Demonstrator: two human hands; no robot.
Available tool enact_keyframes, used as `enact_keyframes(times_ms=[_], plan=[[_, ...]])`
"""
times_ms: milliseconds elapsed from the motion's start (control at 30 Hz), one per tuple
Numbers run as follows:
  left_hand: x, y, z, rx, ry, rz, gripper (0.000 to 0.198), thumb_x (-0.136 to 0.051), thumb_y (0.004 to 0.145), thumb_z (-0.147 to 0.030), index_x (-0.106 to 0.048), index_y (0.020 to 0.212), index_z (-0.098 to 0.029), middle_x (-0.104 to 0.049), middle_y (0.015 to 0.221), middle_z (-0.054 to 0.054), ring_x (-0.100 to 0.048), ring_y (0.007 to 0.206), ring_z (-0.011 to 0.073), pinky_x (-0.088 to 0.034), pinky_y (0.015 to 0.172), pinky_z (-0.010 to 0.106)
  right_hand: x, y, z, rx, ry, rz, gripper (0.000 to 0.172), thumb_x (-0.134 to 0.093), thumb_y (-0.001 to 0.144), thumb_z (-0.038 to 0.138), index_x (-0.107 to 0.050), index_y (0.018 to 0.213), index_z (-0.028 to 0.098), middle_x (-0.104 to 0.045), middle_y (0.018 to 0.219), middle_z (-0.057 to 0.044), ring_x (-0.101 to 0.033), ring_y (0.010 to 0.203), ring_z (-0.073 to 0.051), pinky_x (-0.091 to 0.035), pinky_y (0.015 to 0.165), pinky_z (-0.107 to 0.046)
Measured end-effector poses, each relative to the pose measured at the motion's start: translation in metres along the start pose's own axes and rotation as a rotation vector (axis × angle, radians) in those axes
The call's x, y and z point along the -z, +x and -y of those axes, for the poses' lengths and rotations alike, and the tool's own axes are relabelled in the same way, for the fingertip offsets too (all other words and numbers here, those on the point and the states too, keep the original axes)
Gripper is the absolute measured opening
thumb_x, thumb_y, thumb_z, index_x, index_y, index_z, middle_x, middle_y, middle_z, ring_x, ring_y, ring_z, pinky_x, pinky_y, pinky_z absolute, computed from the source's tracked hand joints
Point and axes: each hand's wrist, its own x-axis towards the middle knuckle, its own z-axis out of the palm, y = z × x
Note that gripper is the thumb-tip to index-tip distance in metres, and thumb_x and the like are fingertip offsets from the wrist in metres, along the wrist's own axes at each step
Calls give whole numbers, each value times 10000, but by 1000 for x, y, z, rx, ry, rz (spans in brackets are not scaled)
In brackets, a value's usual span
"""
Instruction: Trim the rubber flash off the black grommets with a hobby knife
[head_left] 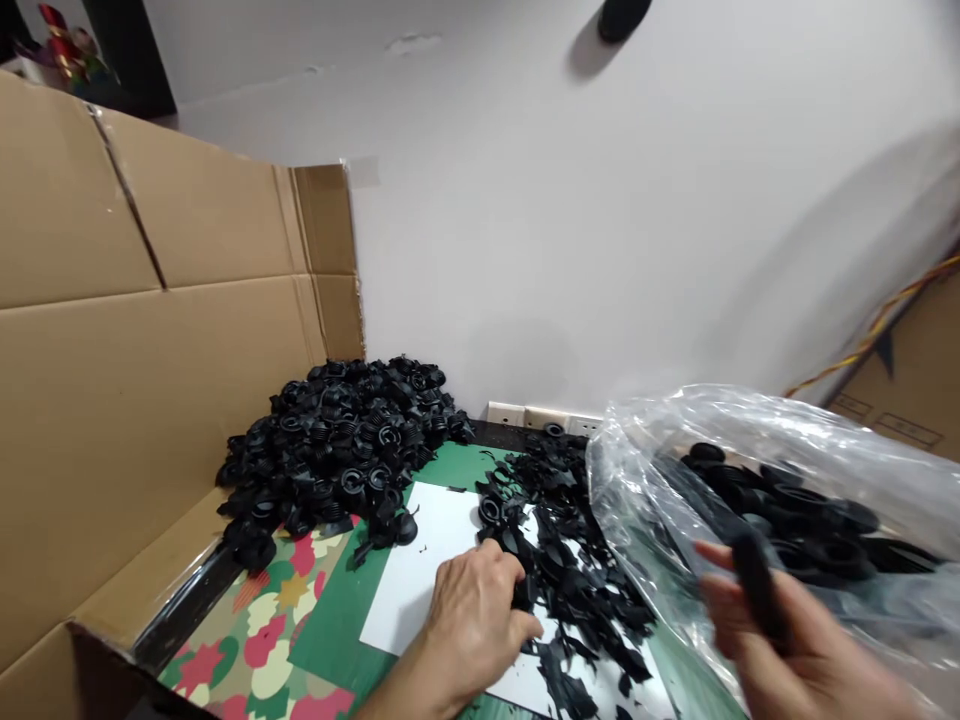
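My left hand (476, 615) reaches down at the edge of black rubber scraps (574, 585) on a white sheet (401, 590). Its fingers curl around a black rubber piece (524, 594), though the fingertips are partly hidden. Blurred by motion, my right hand (787, 640) grips a round black rubber part (759, 585), seen edge-on between thumb and fingers. Just behind that hand, a clear plastic bag (637, 470) lies with its mouth spread, holding several black rubber parts (802, 500).
A large heap of black ribbed rubber pieces (345, 440) fills the back left corner against a cardboard wall (187, 370). Patterned paper (262, 635) and a green surface (337, 625) lie below it. Power sockets (544, 416) line the white wall's foot.
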Motion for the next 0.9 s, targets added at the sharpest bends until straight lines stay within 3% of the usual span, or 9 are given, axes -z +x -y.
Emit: enact_keyframes(times_ms=[100, 200, 333, 500, 567, 667, 767, 900], plan=[[-8, 5, -1, 37, 3, 1, 276, -603, 550, -44, -666, 758, -213, -639, 793, 35, -571, 757, 251, -377, 677, 326, -30, -16, 43, 29, 129, 181, 322, -560, 730, 482, -692, 893, 237, -657, 629, -37, -526, 498, -203, -374, 478, -295], [-7, 11, 6, 73, -63, -12, 295, -588, 551, -33, -648, 789, -197, -631, 751, 25, -574, 701, 235, -386, 623, 307, -51, -16, 53, 48, 180, 383, 226, -605, 692, 404, -713, 766, 221, -703, 695, -48, -604, 640, -242, -425, 591, -305], [3, 12, 13, 103, -217, -3, 319, -593, 577, -53, -628, 866, -184, -623, 677, -13, -571, 592, 177, -392, 507, 243, -63, -9, 56, 86, 202, 420, 146, -586, 723, 302, -691, 769, 210, -704, 786, -55, -619, 759, -257, -430, 679, -317], [11, 5, 14, 170, -754, 52, 385, -605, 493, 30, -636, 822, -167, -614, 691, -29, -567, 631, 143, -422, 547, 216, -73, -11, 80, 265, 316, 455, 54, -597, 702, 200, -648, 692, 211, -614, 789, -36, -574, 752, -212, -413, 667, -280], [12, 5, 15, 154, -824, 38, 411, -624, 471, 46, -631, 822, -168, -636, 724, -21, -579, 673, 142, -437, 590, 216, -79, -13, 87, 294, 334, 498, 80, -600, 681, 174, -618, 610, 206, -587, 739, -26, -552, 702, -194, -397, 631, -267], [12, 6, 19, 149, -876, -39, 519, -667, 438, 51, -605, 900, -178, -660, 767, -7, -588, 691, 143, -448, 612, 226, -86, -14, 86, 328, 332, 503, 177, -585, 678, 173, -531, 513, 204, -524, 632, -4, -489, 602, -167, -350, 559, -254], [13, 4, 23, 170, -831, -124, 545, -690, 480, -22, -588, 988, -192, -664, 830, 23, -588, 705, 167, -442, 589, 246, -91, -14, 80, 317, 252, 416, 224, -562, 677, 170, -433, 500, 214, -465, 571, 20, -421, 542, -152, -302, 517, -247], [7, -4, 26, 167, -461, -543, 309, -730, 552, -208, -648, 849, -189, -631, 875, 48, -545, 817, 225, -416, 697, 309, -98, -12, 73, 224, 181, 288, 211, -509, 732, 238, -392, 556, 230, -453, 552, 31, -404, 525, -157, -294, 495, -246]])
